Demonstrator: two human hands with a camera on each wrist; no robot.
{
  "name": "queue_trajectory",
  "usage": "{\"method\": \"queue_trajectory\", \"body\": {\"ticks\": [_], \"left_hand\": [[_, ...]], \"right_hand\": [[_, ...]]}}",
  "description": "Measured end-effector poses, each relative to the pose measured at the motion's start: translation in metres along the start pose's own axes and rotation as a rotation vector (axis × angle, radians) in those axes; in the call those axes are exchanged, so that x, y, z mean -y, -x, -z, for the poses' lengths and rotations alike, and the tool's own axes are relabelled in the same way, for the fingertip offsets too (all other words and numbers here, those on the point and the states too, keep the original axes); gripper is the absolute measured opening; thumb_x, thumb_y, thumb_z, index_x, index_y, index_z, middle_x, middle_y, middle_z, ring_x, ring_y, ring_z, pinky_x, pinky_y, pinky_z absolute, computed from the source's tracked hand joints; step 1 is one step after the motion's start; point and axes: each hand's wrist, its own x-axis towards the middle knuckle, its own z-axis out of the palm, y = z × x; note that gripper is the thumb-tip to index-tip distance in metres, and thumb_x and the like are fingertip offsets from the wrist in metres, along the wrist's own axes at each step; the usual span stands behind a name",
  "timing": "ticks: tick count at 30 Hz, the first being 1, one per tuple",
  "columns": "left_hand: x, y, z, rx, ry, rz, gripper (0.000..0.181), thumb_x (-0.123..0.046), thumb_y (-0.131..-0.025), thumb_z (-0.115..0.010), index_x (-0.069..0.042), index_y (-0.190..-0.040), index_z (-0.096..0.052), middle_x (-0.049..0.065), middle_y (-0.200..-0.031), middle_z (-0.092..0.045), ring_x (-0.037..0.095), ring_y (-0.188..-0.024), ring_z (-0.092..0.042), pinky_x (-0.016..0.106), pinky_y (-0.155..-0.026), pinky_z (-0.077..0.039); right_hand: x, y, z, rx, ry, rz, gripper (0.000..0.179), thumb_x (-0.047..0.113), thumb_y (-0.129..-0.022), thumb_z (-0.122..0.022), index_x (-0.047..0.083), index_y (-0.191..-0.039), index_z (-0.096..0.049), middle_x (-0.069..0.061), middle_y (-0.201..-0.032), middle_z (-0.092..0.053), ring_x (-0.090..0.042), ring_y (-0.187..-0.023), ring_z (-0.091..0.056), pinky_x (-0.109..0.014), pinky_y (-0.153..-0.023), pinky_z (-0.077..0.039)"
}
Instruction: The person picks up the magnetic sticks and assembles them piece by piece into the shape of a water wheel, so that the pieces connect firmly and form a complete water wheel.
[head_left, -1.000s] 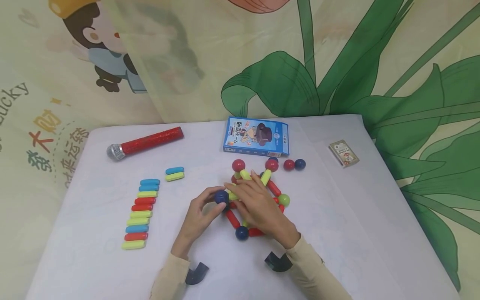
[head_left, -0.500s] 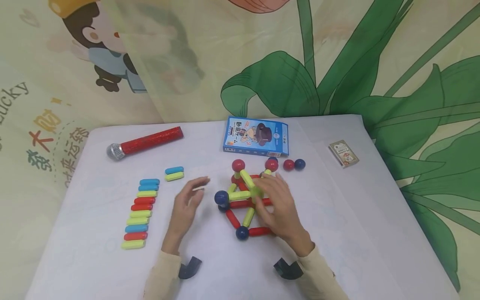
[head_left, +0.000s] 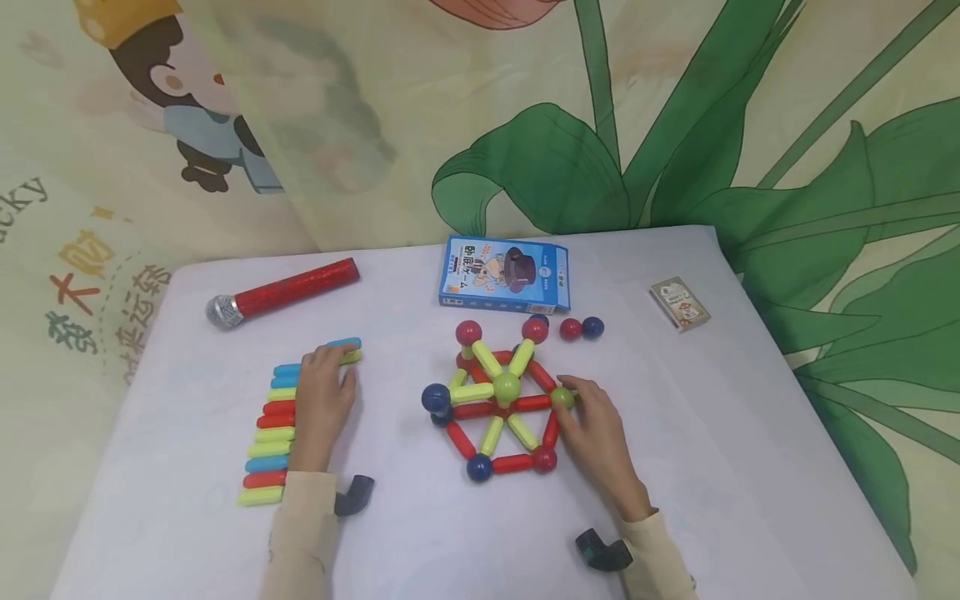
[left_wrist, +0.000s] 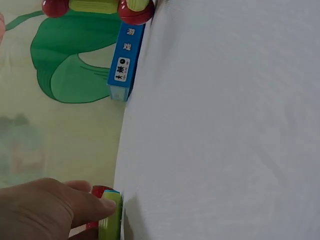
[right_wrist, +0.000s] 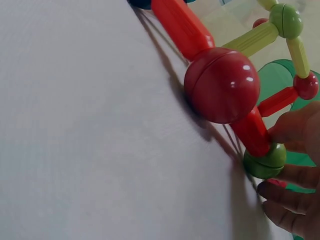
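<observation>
Looks like the stick-fetching step to me, so next probably calls for a clean lift: left hand (head_left: 322, 404) is back-up at frame left, fingers pinching a yellow-green stick (head_left: 351, 357), while right hand (head_left: 597, 429) has fingers curled round a green ball (head_left: 562, 397) on the ball-and-stick build (head_left: 507, 387) just below centre.

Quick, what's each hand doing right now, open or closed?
Left hand: closed, pinching a yellow-green stick.
Right hand: closed, holding the outer green ball.
</observation>
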Motion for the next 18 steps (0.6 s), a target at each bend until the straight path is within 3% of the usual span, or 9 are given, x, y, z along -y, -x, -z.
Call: {"method": "queue_trajectory", "body": {"ticks": [5,13,18], "left_hand": [[0.0025,-0.0026,-0.0037,0.008,-0.058,-0.003,0.037,0.004,-0.087,-0.063,-0.004,-0.123,-0.058,0.019,-0.123,-0.056,0.038,-0.110,-0.048,0.052,-0.093,-0.045],[0.0055,-0.0010,-0.0066,0.029,-0.052,0.013,0.035,0.002,-0.088,-0.062,-0.002,-0.123,-0.058,0.018,-0.124,-0.059,0.037,-0.107,-0.052,0.050,-0.093,-0.046],[-0.0036,0.0024,-0.0035,0.017,0.073,0.024,0.037,-0.001,-0.090,-0.064,-0.005,-0.125,-0.057,0.014,-0.127,-0.059,0.032,-0.113,-0.052,0.049,-0.097,-0.044]], "right_hand": [[-0.0056,-0.0012,-0.0016,0.005,-0.007,0.006,0.040,0.018,-0.089,-0.067,0.012,-0.127,-0.056,-0.006,-0.123,-0.059,-0.024,-0.116,-0.054,-0.047,-0.099,-0.045],[-0.0058,-0.0024,-0.0055,0.010,0.033,0.011,0.039,0.020,-0.087,-0.069,0.013,-0.124,-0.060,-0.004,-0.116,-0.061,-0.021,-0.105,-0.053,-0.041,-0.090,-0.050],[-0.0047,-0.0015,-0.0057,0.006,0.028,0.016,0.038,0.019,-0.088,-0.068,0.013,-0.124,-0.059,-0.003,-0.117,-0.061,-0.021,-0.105,-0.053,-0.042,-0.090,-0.049]]}}
